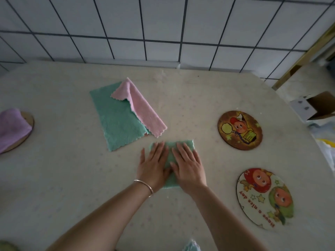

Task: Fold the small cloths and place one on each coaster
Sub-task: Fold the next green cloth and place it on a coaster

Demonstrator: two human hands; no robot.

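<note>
Hands: left hand (154, 165) and right hand (188, 169), fingers spread flat, pressing folded small green cloth (184, 144), left of two bare round cartoon coasters (240, 130)
Done: purple cloth (12, 127) on far-left coaster
Left: green and pink cloths (116, 116) unfolded

Pale table (68, 178) against tiled wall. Folded green cloth (183, 144) at middle. Flat green cloth (117, 118) just behind-left, under pink cloth (143, 107). Two picture coasters (240, 130) (264, 199) right of it. Far left, coaster (27, 120) under purple cloth (10, 127).
</note>
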